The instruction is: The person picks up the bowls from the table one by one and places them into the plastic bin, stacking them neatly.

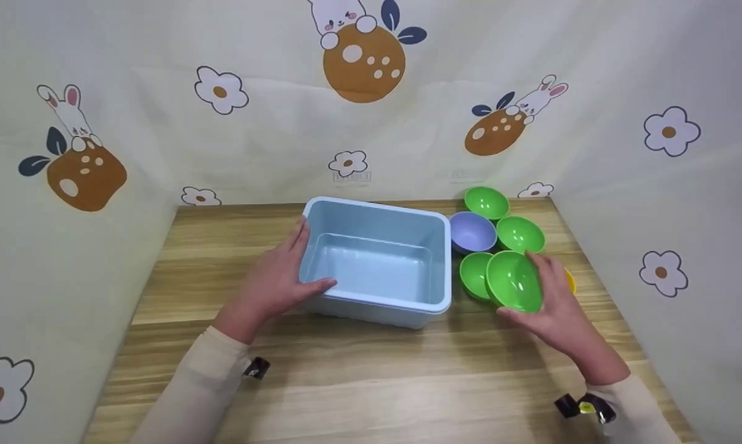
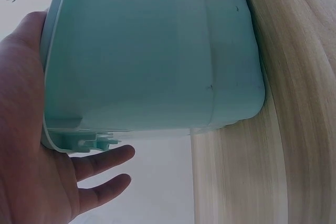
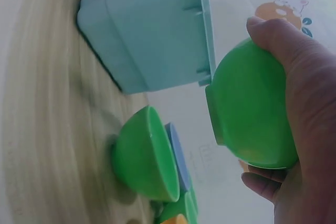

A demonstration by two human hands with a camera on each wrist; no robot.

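Note:
My left hand point(image 1: 273, 280) holds the left side of a light blue plastic tub point(image 1: 377, 302), its thumb on the near rim and fingers along the left rim. Two fairly straight fingers point(image 2: 105, 162) stick out past the tub's end in the left wrist view. My right hand point(image 1: 559, 311) grips a green bowl point(image 1: 514, 280) between thumb and fingers, tilted and raised off the table. Behind it, a second green bowl point(image 1: 473, 276) stands partly covered in the head view. The tub's inside shows nothing in it.
Right of the tub stand a purple bowl point(image 1: 472, 232) and green bowls point(image 1: 486, 203) point(image 1: 520, 234). A yellow rim point(image 1: 570, 281) peeks out behind my right hand. Printed cloth walls point(image 1: 272, 142) enclose the wooden table point(image 1: 358, 376) at the back and sides.

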